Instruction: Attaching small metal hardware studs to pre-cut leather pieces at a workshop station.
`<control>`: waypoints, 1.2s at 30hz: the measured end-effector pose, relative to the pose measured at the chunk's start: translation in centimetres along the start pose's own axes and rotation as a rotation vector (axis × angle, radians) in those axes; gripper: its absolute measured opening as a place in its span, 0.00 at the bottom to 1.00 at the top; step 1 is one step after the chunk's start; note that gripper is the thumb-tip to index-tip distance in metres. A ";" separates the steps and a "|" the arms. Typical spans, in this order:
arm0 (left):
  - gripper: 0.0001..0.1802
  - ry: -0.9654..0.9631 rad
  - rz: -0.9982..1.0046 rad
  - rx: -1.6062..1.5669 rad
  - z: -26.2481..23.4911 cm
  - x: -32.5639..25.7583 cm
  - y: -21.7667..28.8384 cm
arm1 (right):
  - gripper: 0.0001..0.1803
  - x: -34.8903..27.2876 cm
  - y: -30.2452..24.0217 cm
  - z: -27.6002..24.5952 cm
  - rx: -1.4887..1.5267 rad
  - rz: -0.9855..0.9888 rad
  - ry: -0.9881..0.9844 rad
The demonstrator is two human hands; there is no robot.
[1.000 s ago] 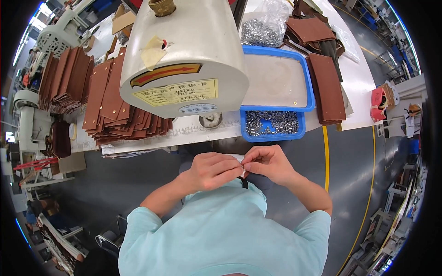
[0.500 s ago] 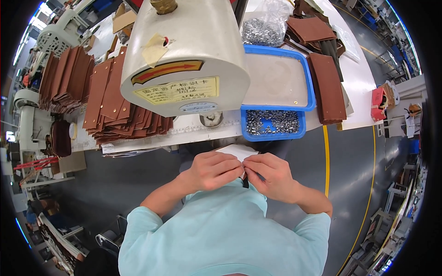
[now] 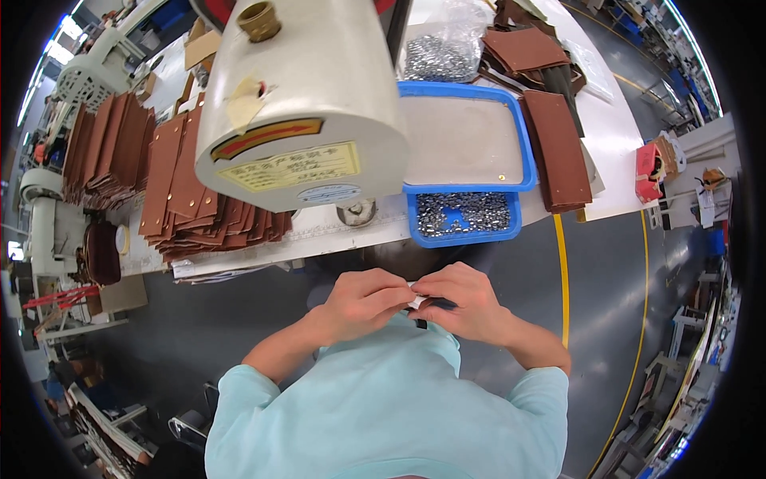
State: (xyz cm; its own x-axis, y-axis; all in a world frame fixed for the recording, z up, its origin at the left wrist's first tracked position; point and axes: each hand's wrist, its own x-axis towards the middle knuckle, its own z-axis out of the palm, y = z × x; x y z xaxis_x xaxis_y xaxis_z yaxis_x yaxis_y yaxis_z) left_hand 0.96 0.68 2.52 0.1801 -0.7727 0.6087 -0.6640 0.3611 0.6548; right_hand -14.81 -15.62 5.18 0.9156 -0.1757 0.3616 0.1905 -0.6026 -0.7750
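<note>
Close to my body, below the front edge of the table, my two hands meet. Between their fingertips shows a small white piece (image 3: 417, 302) that looks like folded paper, with a sliver of brown beside it. My left hand (image 3: 359, 303) is closed, its fingers pressed on the white piece from the left. From the right, my right hand (image 3: 463, 302) pinches the same piece between thumb and fingers. Most of the piece is hidden behind my fingers.
A white machine head (image 3: 303, 112) rises over the table. Brown leather pieces with studs (image 3: 179, 191) are piled to its left. A blue tray of metal fittings (image 3: 471, 215) sits beneath another blue tray (image 3: 463, 152). More brown leather (image 3: 554, 148) lies to the right.
The white sheet that showed flat beyond my fingers is now only a small bit between them. My hands have come slightly closer together, and the view has shifted a little.
</note>
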 end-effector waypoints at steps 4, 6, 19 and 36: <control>0.15 -0.002 -0.070 -0.006 -0.1 0.3 0.9 | 0.16 -0.3 1.2 0.3 0.039 0.008 -0.002; 0.18 -0.016 -0.143 -0.040 -0.2 0.2 0.9 | 0.14 -0.2 1.5 0.5 0.019 -0.061 0.039; 0.36 -0.296 -0.407 0.046 0.7 0.6 0.7 | 0.11 -0.1 2.9 2.1 -0.040 -0.173 0.087; 0.11 0.301 -1.041 -0.557 -4.2 -3.9 -1.2 | 0.25 -1.3 6.9 -5.7 0.254 0.580 -0.331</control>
State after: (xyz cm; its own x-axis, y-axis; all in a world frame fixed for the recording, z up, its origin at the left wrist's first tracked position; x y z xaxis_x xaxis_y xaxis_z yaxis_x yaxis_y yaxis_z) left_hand 4.15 5.43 1.23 0.6513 -0.7009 -0.2910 0.2870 -0.1274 0.9494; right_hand -16.70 -24.02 2.30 0.9461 -0.1434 -0.2903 -0.3200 -0.2763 -0.9063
